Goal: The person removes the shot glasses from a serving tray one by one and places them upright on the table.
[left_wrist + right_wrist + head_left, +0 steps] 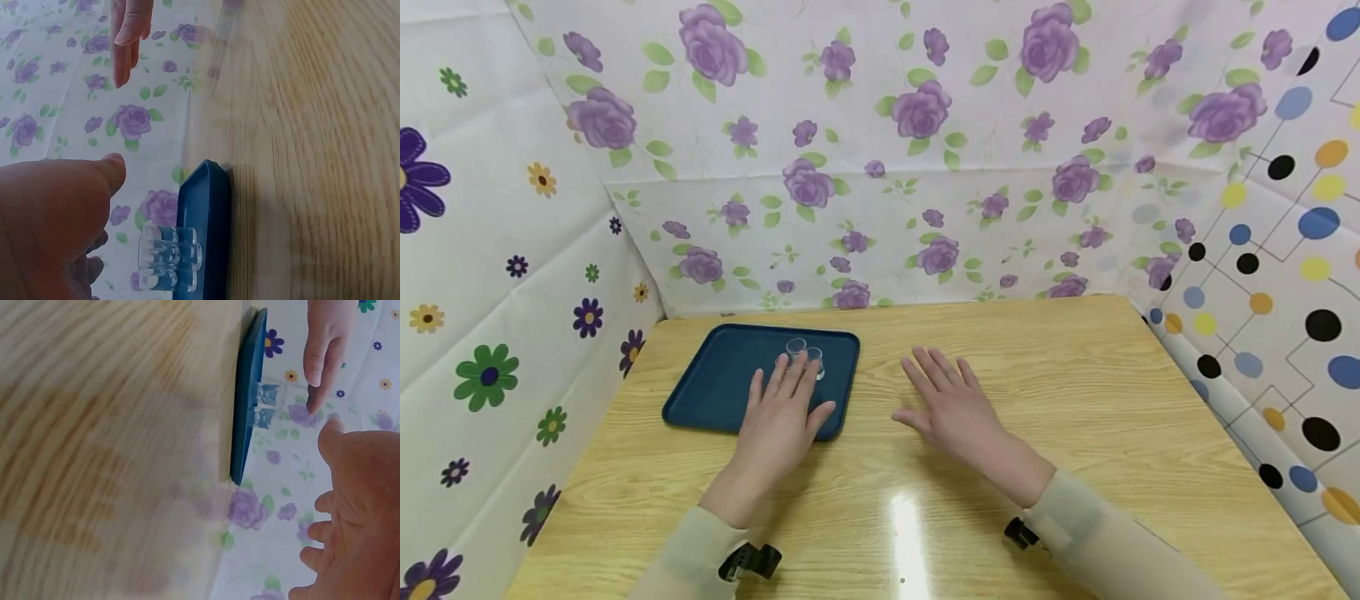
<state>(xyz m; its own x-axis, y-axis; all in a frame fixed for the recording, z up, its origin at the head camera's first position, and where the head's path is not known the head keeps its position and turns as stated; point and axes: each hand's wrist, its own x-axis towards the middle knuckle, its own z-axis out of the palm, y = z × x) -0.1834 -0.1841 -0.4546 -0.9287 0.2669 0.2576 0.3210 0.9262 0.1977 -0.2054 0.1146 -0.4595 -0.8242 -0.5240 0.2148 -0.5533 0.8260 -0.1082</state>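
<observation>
A dark blue tray (715,392) lies at the left of the table, with a cluster of small clear glasses (167,257) on it. My left hand (775,421) hovers over the tray's right part, palm down and fingers straight. In the head view its fingertips overlap the glasses and hide part of them. From the left wrist, the glasses show beside that hand with a gap between. To the right of the tray, my right hand (958,412) is held above the bare wood, fingers spread and holding nothing.
The wooden table (1075,375) meets a cloth wall with purple flowers (925,208) at the back. Another flowered cloth (490,292) stands at the left, and a dotted cloth (1285,275) at the right. Each wrist wears a small black device (748,561).
</observation>
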